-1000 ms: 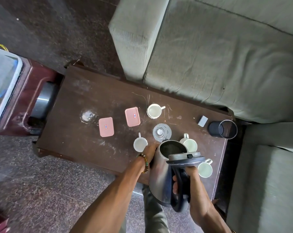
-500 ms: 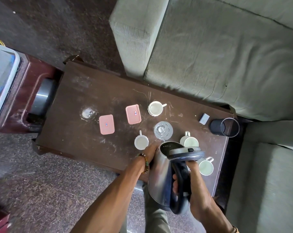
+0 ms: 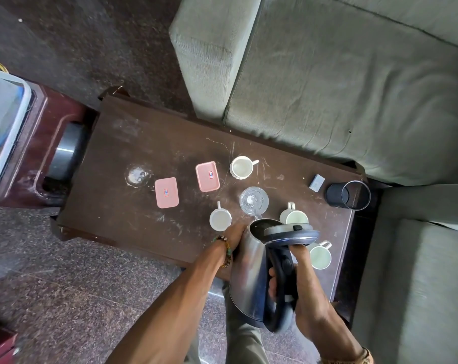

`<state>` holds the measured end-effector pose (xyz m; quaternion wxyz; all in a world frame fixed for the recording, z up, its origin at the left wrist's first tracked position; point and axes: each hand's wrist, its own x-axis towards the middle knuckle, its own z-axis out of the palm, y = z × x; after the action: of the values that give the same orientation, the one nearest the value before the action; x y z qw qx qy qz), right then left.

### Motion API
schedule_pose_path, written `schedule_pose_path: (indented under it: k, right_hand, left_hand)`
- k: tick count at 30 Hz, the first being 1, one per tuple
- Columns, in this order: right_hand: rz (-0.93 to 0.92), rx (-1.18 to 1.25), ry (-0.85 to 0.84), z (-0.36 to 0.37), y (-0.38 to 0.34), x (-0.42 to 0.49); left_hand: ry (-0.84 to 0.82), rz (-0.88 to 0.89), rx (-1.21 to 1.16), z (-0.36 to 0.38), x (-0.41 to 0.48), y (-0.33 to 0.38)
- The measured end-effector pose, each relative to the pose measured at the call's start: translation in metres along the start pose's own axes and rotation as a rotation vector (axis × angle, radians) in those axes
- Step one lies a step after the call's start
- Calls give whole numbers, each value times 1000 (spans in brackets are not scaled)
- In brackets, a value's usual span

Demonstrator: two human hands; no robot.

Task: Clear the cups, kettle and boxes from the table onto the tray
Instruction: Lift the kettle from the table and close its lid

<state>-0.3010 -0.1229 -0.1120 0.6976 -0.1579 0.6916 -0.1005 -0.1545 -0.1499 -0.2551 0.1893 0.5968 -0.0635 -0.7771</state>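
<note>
A steel kettle [image 3: 251,271] with a black handle hangs above the table's near edge, its lid partly open. My right hand [image 3: 301,282] grips the handle. My left hand [image 3: 237,232] rests flat against the kettle's side. Several white cups stand on the dark wooden table [image 3: 122,164]: one at the back [image 3: 241,167], one near my left hand [image 3: 220,219], one behind the kettle [image 3: 294,216], one to its right [image 3: 320,256]. Two pink boxes [image 3: 166,192] [image 3: 207,176] lie mid-table. A dark red tray [image 3: 49,119] holding a grey round base [image 3: 65,151] sits left of the table.
A clear glass lid [image 3: 254,201] and a second glass piece [image 3: 138,175] lie on the table. A black mesh holder [image 3: 350,195] and a small grey box [image 3: 316,182] are at the right end. Grey sofas [image 3: 327,74] border the back and right. A plastic bin [image 3: 4,122] is far left.
The kettle's lid has swung down from wide open to nearly shut. Both hands stay on the kettle; the view has shifted slightly.
</note>
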Motion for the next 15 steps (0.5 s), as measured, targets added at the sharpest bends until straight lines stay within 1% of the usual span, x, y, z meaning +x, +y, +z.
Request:
schedule_pose_path:
  k: [2,5,8,12,15]
  right_hand:
    - [4,-3,-2,0,-1,-1]
    - [-17,-21,-8,0,-1,-4]
    - [-30,-17,-6,0,0,-7]
    - [-13,4,-9,0,0,-10]
    - [-6,17,-17,-1,2,-12]
  left_hand:
    - [9,-25,10,-1,-1,-1]
    - [69,-76,51,-1,-3,0]
    - [99,-69,85,-1,-6,2]
    - [79,-90,25,1,-9,0]
    - [52,-112,25,0,-10,-3]
